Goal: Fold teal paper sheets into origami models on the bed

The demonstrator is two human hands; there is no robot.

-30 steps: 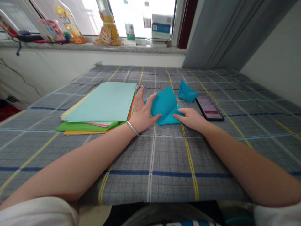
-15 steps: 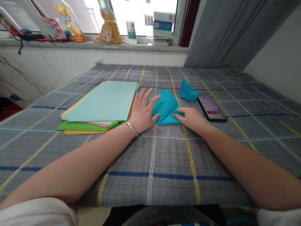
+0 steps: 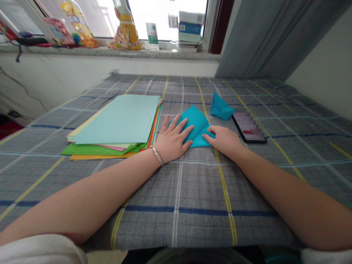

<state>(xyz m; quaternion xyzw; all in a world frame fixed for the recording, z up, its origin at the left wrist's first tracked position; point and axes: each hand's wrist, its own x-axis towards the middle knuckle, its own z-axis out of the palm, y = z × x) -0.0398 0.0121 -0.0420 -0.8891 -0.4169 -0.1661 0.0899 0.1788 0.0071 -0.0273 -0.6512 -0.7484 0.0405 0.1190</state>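
A blue sheet of folded paper (image 3: 194,119) lies on the table between my two hands, with one corner pointing away from me. My left hand (image 3: 173,141) rests flat on its left part, fingers spread, and covers that side. At the right corner, my right hand (image 3: 224,138) pinches a folded-over flap of the paper between thumb and fingers. Behind the right hand stands a second folded blue paper piece (image 3: 220,107), peaked in shape. A silver bracelet (image 3: 157,155) circles my left wrist.
Left of my hands lies a stack of coloured paper (image 3: 118,121), pale blue on top. A phone (image 3: 249,128) rests on the right, close to the peaked piece. A plaid cloth (image 3: 200,183) covers the table. Bottles and boxes (image 3: 189,29) line the windowsill (image 3: 165,54).
My left hand has come slightly toward me and flattened, its fingers now lying on the paper. My right hand keeps its pinch at the right corner.
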